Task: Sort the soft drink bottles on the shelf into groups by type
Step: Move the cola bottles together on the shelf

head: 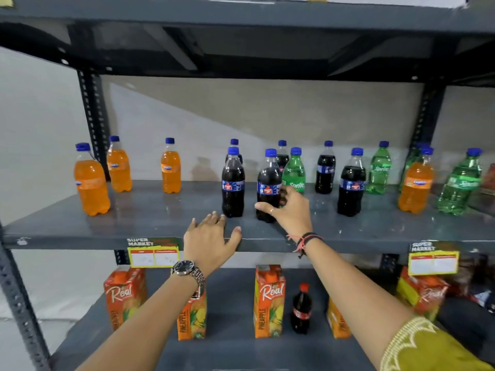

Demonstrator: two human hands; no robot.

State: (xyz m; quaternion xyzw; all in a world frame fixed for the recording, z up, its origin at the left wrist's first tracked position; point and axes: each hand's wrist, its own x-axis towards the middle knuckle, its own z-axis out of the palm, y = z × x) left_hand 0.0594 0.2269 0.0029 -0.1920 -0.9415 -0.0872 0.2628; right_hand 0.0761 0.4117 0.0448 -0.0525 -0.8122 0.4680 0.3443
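R grip [288,207] holds cola bottle [268,186]; L grip [211,241] flat, wide; 4 orange, 6 cola.

On the shelf [150,210] stand four orange bottles [171,167], six cola bottles [233,183] and four green Sprite bottles [379,170]; below it, one small red-capped cola [302,309].

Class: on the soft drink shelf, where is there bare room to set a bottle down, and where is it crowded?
Bare shelf lies between the third orange bottle and the nearest cola bottle. It is crowded from the right hand rightward.
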